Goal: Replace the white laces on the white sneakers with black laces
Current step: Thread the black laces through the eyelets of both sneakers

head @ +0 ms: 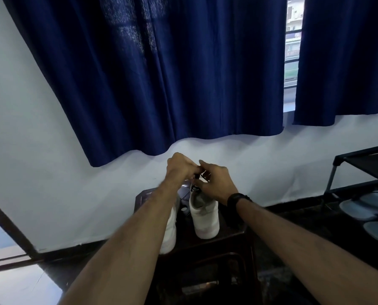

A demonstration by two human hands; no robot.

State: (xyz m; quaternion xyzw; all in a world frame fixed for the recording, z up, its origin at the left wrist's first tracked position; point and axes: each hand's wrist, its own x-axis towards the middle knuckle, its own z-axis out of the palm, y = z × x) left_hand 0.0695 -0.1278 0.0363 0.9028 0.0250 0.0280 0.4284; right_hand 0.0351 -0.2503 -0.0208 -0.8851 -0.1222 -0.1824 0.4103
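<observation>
Standing on dark stool (232, 236): sneakers (205, 219).

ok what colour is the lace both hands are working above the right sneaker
Black: the lace pinched between the left hand and right hand, seen in the head view.

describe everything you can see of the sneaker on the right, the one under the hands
The right sneaker is white, with a smooth leather-like upper, a thick pale sole and a grey lining at its opening. It stands upright on the dark stool, heel toward the camera, beside the other white sneaker, a gap between them. Above its opening the left hand and right hand pinch a black lace that runs down to its front. Its toe is hidden.
</observation>
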